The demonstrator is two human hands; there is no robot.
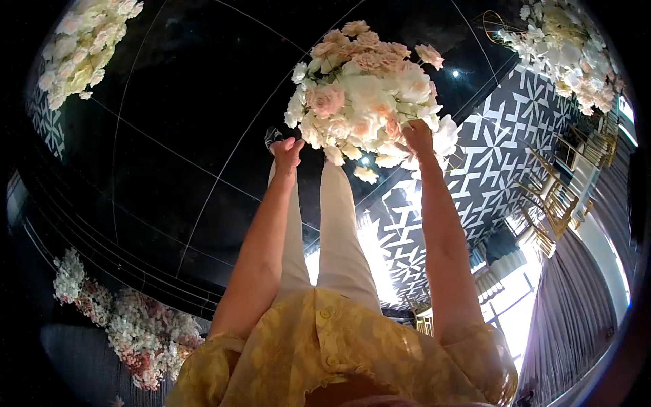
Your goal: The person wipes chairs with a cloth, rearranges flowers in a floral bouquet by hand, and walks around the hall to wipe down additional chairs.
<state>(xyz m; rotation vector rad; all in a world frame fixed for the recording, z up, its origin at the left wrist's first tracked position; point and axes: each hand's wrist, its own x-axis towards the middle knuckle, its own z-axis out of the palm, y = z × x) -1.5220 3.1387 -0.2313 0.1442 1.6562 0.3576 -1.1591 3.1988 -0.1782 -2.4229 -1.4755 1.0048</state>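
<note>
Flower arrangement (363, 88), one, blush and cream blooms, located ahead of the wearer's legs, over glossy black floor (183, 129); right hand (418, 139) at its near right edge, fingers partly hidden by petals, left hand (288, 154) just beside its left edge, grip of either not tellable. Step in hand, as judged: handling or adjusting the arrangement; next move calls for light, even support, sparing petals. Outlying: gold chairs (557, 203), right, beyond patterned flooring (491, 146).
</note>
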